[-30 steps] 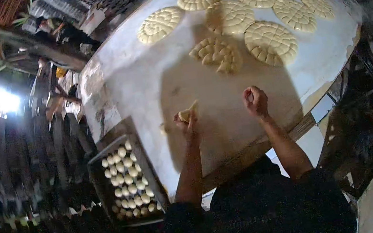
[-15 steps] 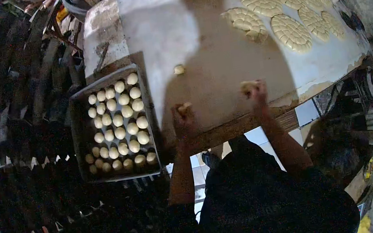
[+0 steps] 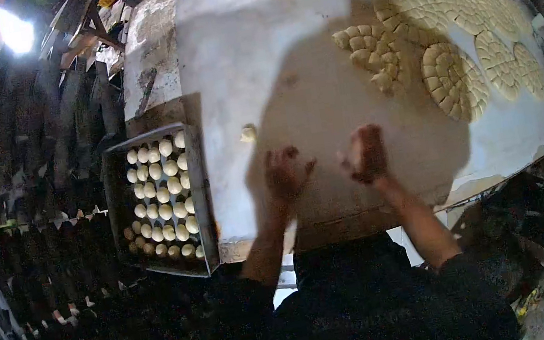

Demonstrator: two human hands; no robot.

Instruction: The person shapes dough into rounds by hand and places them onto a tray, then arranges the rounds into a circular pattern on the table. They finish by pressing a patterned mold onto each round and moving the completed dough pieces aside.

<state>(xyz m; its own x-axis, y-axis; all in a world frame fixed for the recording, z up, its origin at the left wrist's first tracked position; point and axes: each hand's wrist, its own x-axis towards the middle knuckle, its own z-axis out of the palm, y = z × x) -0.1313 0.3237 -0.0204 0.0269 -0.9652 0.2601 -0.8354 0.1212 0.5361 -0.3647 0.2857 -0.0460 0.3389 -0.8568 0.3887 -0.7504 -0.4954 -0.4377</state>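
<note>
Left hand (image 3: 290,173): fingers loosely spread, no dough visible
Right hand (image 3: 365,156): curled, contents impossible to make out
Small, pale, roundish dough lump (image 3: 248,133): on the whitish, smooth-topped table (image 3: 227,57), near the left hand
Dough risk: a careless leftward sweep could squash it

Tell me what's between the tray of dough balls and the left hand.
Head view: tabletop and one small dough piece, slightly farther out than the left hand.

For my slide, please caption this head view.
Hands over a table; patterned dough rounds beyond, trayed dough balls at left.
</note>
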